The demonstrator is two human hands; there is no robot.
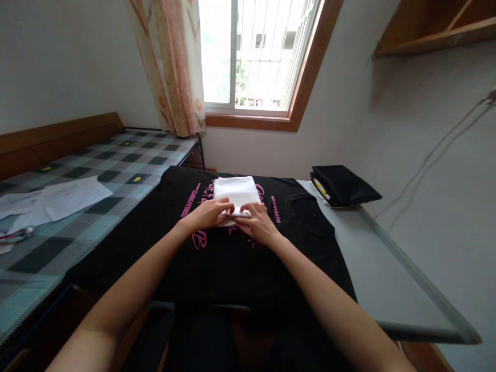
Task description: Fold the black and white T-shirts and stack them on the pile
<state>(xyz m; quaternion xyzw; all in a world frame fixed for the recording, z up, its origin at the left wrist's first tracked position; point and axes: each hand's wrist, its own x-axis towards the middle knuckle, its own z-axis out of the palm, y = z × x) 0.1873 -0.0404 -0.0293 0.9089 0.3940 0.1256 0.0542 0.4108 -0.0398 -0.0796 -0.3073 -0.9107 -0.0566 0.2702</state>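
A folded white cloth (237, 190) lies on a black T-shirt with pink print (217, 258) that is spread flat over a grey table (383, 279). My left hand (211, 213) and my right hand (256, 222) rest side by side on the near edge of the white cloth, fingers together and curled over its edge. The fingertips of both hands meet at the cloth's near middle.
A stack of folded dark clothes (343, 185) sits at the table's far right corner. To the left is a bed with a checked cover (116, 165) and white papers (58, 199). A window (259, 51) and a curtain (174, 67) stand behind.
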